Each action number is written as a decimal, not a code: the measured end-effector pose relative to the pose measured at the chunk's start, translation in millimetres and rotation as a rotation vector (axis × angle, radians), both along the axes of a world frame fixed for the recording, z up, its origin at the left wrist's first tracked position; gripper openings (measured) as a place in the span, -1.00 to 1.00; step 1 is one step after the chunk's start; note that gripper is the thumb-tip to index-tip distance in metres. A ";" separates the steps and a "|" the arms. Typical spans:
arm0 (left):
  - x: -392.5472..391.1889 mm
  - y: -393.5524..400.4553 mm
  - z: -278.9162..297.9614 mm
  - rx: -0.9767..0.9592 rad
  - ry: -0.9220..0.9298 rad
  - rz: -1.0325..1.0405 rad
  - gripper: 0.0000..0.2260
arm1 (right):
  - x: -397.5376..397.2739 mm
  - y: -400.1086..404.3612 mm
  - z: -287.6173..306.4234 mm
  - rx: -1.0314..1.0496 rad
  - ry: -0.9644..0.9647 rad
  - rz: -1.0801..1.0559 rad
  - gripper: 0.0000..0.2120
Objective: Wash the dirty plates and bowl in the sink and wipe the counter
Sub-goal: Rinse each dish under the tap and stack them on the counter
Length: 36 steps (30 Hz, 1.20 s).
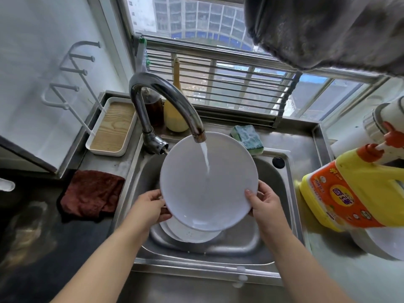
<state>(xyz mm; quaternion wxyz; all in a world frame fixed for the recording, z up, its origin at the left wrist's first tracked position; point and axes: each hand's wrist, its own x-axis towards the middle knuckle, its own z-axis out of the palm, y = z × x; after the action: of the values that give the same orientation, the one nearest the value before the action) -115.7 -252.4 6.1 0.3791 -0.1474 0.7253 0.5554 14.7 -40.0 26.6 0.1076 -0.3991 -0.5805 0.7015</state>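
Two hands, the left hand and right hand, grip one white plate by its rim under the running tap, above more dishes in the steel sink below a window.

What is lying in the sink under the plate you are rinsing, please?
Below the held plate, more white dishes lie stacked in the sink. Only their lower edges show; the plate covers the rest, so their number is unclear.

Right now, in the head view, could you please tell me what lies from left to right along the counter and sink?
Red cloth → left hand → white plate → right hand → yellow detergent bottle.
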 end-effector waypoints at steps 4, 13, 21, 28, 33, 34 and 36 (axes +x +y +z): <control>10.1 25.0 -6.8 0.022 -0.061 -0.031 -0.74 | 13.1 9.1 13.3 0.193 -0.032 0.014 -0.80; 35.4 50.8 -14.6 -0.037 -0.153 -0.142 -0.87 | 31.3 24.7 22.7 0.349 -0.168 -0.047 -0.83; 24.9 25.6 23.9 -0.156 0.130 -0.129 -0.91 | 30.4 10.7 -1.0 0.053 -0.250 -0.057 -0.86; 17.8 -1.5 62.1 -0.164 0.381 -0.038 -0.88 | 12.9 -23.0 -15.5 -0.178 -0.256 0.052 -0.82; 12.4 -17.8 62.1 -0.245 0.528 -0.074 -0.93 | 0.9 -33.0 -22.5 -0.210 -0.198 0.077 -0.87; 9.9 -20.2 57.2 -0.231 0.508 -0.068 -0.93 | -1.6 -32.3 -21.4 -0.202 -0.167 0.062 -0.87; 4.5 -23.5 42.3 -0.189 0.427 -0.048 -0.87 | -5.3 -29.6 -15.7 -0.169 -0.100 0.031 -0.87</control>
<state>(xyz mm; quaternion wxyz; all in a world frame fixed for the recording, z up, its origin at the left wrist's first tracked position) -111.2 -275.9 48.4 0.2149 -0.0442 0.8411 0.4943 9.4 -69.6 10.9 0.0336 -0.4322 -0.5298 0.7289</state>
